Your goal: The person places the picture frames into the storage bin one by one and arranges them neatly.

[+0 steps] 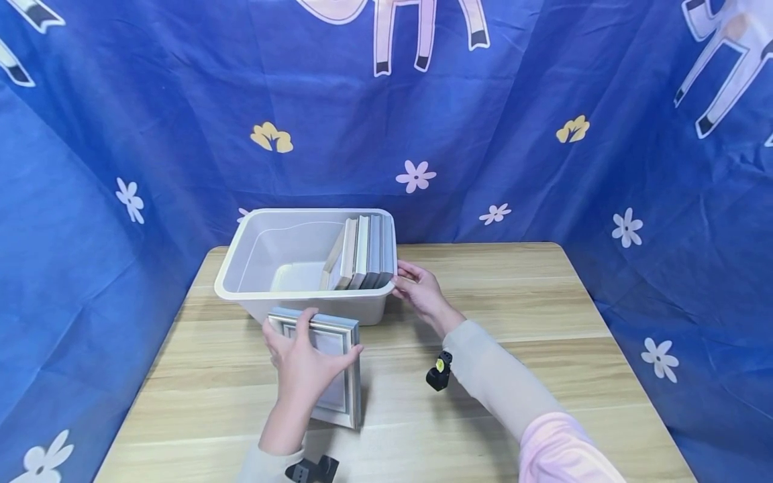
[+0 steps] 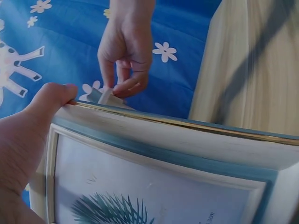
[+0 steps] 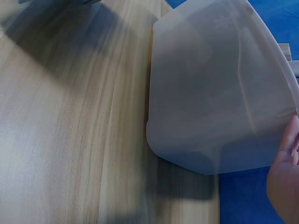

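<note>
My left hand (image 1: 308,365) grips a picture frame (image 1: 332,399), its fingers over the top edge and the thumb at the side. The frame stands nearly upright before the bin, its lower edge close over the table. In the left wrist view the picture frame (image 2: 177,182) shows a white and teal border, a thin gold line and a palm-leaf print. With its fingertips, my right hand (image 1: 425,295) pinches the right rim of a light grey plastic bin (image 1: 253,296). In the right wrist view the bin's side wall (image 3: 201,93) fills the middle, with the right hand (image 3: 285,172) at its rim.
Inside the bin, several picture frames (image 1: 370,251) stand on edge against its right end, one leaning left. Everything rests on a wood-grain table (image 1: 513,295). A blue printed curtain (image 1: 338,134) hangs behind and along both sides.
</note>
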Available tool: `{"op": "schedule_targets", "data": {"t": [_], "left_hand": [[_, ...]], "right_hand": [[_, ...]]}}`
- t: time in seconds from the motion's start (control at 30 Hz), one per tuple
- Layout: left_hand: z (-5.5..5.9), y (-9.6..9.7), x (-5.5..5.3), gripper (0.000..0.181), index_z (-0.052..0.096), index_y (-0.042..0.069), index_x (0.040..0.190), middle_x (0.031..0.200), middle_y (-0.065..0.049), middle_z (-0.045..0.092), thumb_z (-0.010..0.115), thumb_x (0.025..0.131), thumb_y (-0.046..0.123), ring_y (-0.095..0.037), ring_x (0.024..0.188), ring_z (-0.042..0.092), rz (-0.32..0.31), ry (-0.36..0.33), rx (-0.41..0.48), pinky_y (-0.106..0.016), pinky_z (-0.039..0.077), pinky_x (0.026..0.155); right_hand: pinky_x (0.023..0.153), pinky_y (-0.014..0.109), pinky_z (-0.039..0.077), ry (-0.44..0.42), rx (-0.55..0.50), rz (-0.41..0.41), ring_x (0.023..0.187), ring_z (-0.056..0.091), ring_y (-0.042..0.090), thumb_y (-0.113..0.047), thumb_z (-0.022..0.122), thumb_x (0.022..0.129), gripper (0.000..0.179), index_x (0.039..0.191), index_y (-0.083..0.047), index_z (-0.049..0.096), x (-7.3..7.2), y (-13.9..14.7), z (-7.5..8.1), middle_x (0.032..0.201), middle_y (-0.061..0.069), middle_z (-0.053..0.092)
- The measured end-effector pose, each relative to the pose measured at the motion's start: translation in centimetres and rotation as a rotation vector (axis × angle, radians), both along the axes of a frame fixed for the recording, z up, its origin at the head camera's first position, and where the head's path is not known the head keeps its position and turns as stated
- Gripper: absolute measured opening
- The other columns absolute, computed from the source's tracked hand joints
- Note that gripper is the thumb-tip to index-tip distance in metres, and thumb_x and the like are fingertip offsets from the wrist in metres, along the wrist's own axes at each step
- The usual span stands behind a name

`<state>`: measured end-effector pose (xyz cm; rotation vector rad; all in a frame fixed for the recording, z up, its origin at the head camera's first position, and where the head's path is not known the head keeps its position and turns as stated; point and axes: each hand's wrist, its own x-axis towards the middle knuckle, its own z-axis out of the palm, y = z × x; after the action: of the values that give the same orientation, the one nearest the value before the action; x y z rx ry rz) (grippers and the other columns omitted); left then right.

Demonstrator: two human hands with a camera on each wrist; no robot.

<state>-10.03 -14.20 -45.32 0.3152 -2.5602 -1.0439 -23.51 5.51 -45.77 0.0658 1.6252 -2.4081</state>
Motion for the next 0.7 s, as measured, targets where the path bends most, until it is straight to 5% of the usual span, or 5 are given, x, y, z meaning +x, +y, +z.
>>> {"op": "schedule_targets", "data": {"t": [0.33, 0.57, 0.7], "left_hand": [[1.4, -0.9, 0.1, 0.096, 0.051, 0.016, 0.124, 0.147, -0.032, -0.004, 0.096, 0.042, 0.038, -0.046, 0.136, 0.003, 0.05, 0.163, 0.039, -0.069, 0.031, 0.099], [3.8, -1.6, 0.4, 0.096, 0.049, 0.016, 0.125, 0.147, -0.03, -0.001, 0.096, 0.043, 0.035, -0.041, 0.136, 0.007, 0.04, 0.268, 0.016, -0.065, 0.048, 0.079], [5.3, -2.1, 0.3, 0.096, 0.05, 0.014, 0.124, 0.147, -0.031, 0.001, 0.096, 0.041, 0.035, -0.038, 0.138, 0.007, 0.009, 0.372, -0.014, -0.066, 0.047, 0.081]], "right_hand": [[0.06, 0.013, 0.054, -0.002, 0.0, 0.002, 0.07, 0.058, 0.007, 0.014, 0.053, 0.09, 0.049, 0.137, 0.009, 0.041, 0.0, -0.1, 0.1, 0.115, 0.016, 0.048], [0.06, 0.013, 0.054, -0.006, 0.0, 0.004, 0.069, 0.058, 0.007, 0.014, 0.053, 0.089, 0.05, 0.138, 0.008, 0.041, 0.0, -0.1, 0.2, 0.119, 0.018, 0.047], [0.06, 0.013, 0.054, -0.004, 0.006, -0.002, 0.069, 0.058, 0.007, 0.014, 0.053, 0.089, 0.05, 0.138, 0.008, 0.042, 0.0, -0.1, 0.1, 0.118, 0.017, 0.048]]}}
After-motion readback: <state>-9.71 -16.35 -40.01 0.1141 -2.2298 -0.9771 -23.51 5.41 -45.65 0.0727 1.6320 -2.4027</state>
